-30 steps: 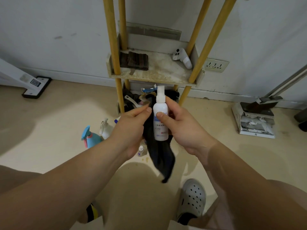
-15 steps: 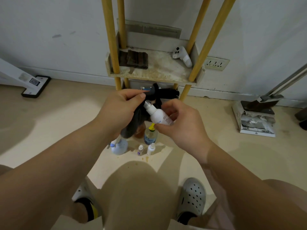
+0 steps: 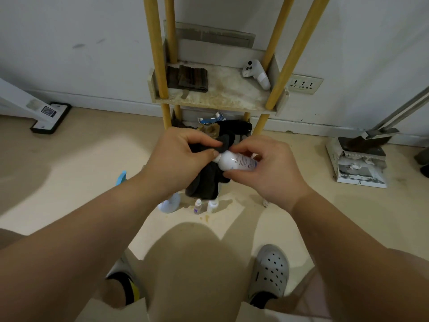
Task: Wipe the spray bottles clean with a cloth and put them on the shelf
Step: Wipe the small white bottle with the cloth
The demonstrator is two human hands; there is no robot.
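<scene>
My right hand grips a small white spray bottle lying almost on its side, nozzle end pointing left. My left hand holds a dark cloth bunched over the bottle's nozzle, which is hidden; the cloth's tail hangs below both hands. Beyond the hands stands the shelf, a stained board on yellow poles. On the floor under my hands stand a pale blue bottle and two tiny white bottles. A blue sprayer top peeks out beside my left forearm.
The shelf holds a folded brown cloth at left and a white controller at right. Dark clutter lies under the shelf. A dustpan with broom stands at right, a mop base at left, and a wall socket.
The bottle went from upright to lying nearly flat, nozzle to the left. My left hand brought the cloth up from behind the bottle and closed it over the nozzle end.
</scene>
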